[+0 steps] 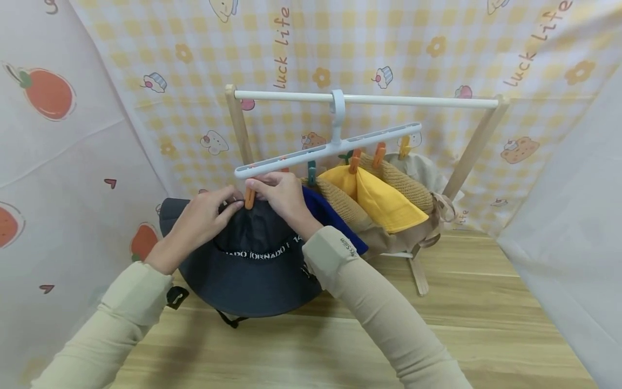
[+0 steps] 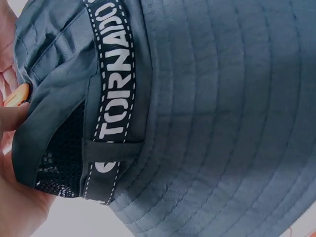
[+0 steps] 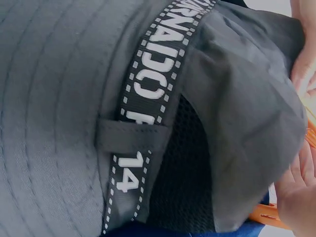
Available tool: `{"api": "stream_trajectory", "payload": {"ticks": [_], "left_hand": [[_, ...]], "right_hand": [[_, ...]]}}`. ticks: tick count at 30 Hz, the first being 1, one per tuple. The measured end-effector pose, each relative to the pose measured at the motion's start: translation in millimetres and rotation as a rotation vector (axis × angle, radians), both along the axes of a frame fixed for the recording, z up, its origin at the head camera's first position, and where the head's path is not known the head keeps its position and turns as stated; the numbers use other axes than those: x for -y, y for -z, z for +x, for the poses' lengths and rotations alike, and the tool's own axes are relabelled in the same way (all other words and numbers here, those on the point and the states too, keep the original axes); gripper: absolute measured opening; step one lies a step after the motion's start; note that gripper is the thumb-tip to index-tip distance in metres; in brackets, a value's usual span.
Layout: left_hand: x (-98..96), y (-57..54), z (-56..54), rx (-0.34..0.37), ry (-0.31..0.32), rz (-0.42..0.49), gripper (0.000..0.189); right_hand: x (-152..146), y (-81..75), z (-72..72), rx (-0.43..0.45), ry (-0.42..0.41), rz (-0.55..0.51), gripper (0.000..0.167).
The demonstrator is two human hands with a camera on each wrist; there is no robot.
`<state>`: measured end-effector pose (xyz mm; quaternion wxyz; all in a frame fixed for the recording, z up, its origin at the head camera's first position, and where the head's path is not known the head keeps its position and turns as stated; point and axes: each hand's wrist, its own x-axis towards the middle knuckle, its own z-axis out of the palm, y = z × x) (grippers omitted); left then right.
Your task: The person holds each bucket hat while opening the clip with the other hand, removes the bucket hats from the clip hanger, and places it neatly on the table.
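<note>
A dark grey bucket hat (image 1: 252,281) with white TORNADO lettering hangs at the left end of a pale blue clip hanger (image 1: 291,160). My left hand (image 1: 201,216) pinches the top of the crown, beside an orange clothespin (image 1: 250,198). With thumb and fingers at that pin's upper end, my right hand (image 1: 284,197) grips it just below the hanger bar. From the left wrist the stitched brim (image 2: 222,113) fills most of the view. In the right wrist view, the crown (image 3: 252,98) partly covers the orange pin (image 3: 311,123).
The hanger's hook sits over a white rail (image 1: 418,100) on a wooden stand (image 1: 473,146). Further right hang a blue piece (image 1: 335,216), a yellow cloth (image 1: 389,202), tan knitted pieces (image 1: 398,181) and a pale beige hat (image 1: 418,167), by several clips. Below is a wood-grain table (image 1: 466,313).
</note>
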<state>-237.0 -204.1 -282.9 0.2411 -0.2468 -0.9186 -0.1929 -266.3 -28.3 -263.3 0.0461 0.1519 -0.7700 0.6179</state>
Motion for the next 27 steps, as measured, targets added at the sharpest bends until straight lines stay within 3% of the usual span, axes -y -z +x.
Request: {"api": "stream_trajectory", "payload": {"ticks": [5,9,15,20,27], "left_hand": [[7.6,10.2,2.4,0.032,-0.016,-0.003,0.006],[16.5,17.1,7.6,0.035,-0.037,0.005,0.005],[33.5,20.0,25.0,0.019,-0.092,-0.008,0.006],[52.3,20.2,40.6,0.0,-0.131,-0.013,0.008],[86.8,27.4,54.2,-0.037,-0.196,-0.023,0.007]], "right_hand": [[-1.4,1.4,-3.1,0.009,-0.037,0.005,0.032],[-4.6,1.6,-5.0,0.019,-0.048,0.074,0.037],[-7.3,2.6,-4.3,0.015,-0.053,0.192,0.042],[-9.1,3.6,-5.1,0.005,-0.056,0.232,0.043],[-11.6,4.8,-4.4,0.006,-0.058,0.244,0.041]]}}
